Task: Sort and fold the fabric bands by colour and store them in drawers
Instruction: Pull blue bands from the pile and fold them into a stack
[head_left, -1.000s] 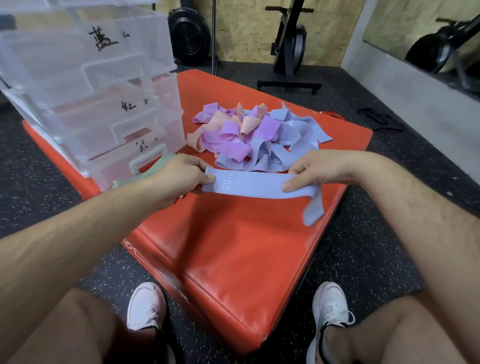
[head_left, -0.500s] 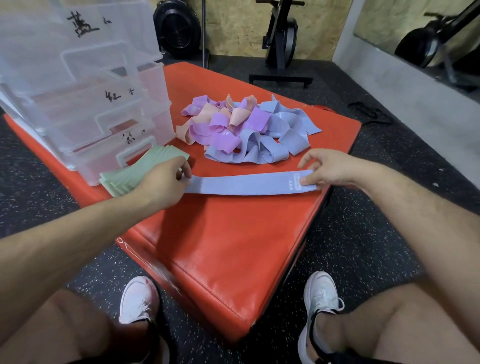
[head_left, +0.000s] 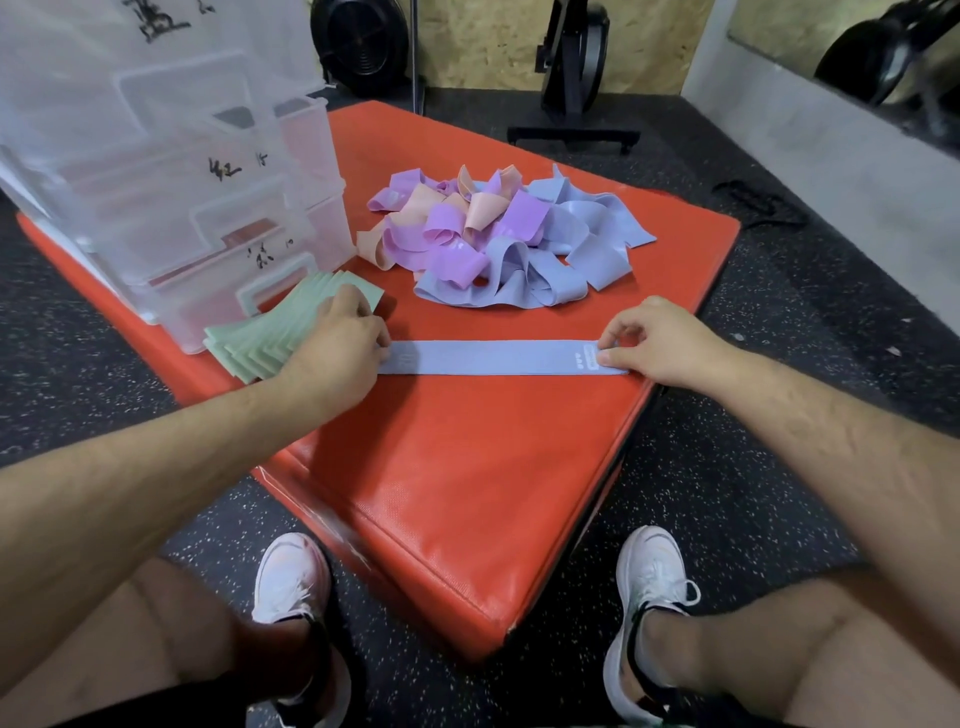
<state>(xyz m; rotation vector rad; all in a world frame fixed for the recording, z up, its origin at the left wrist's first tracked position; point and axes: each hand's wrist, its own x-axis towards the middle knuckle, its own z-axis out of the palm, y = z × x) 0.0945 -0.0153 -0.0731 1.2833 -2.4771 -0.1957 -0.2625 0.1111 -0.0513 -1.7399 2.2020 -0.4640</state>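
**Blue band pulled flat between two hands, ready to fold**

Blue band (head_left: 498, 357) lies as one straight strip across the near part of the red mat (head_left: 467, 493), its right end almost at the mat's edge. Each hand has one end. The left hand (head_left: 337, 343) has its fingers curled down onto the left end, though its thumb is hidden, so how firm the hold is cannot be judged. The right hand (head_left: 654, 338) pinches the right end between thumb and forefinger, just beside the small printed label.

Holding both ends this way probably keeps the fabric taut and free of wrinkles, so the edges should line up when one end is brought over to the other. The fold itself is not yet made.

The heel of the left hand rests over a fanned stack of green bands (head_left: 260, 338), already folded and lying against the front of the clear plastic drawers (head_left: 182, 208). Each drawer front carries a handwritten label, presumably one per colour.

Behind the strip, apart from it, sits the unsorted pile (head_left: 498, 244) of blue, purple and peach bands, loosely tangled. Most of the sorting looks to be ahead. Keeping the working strip in front of the pile leaves open mat for folding.
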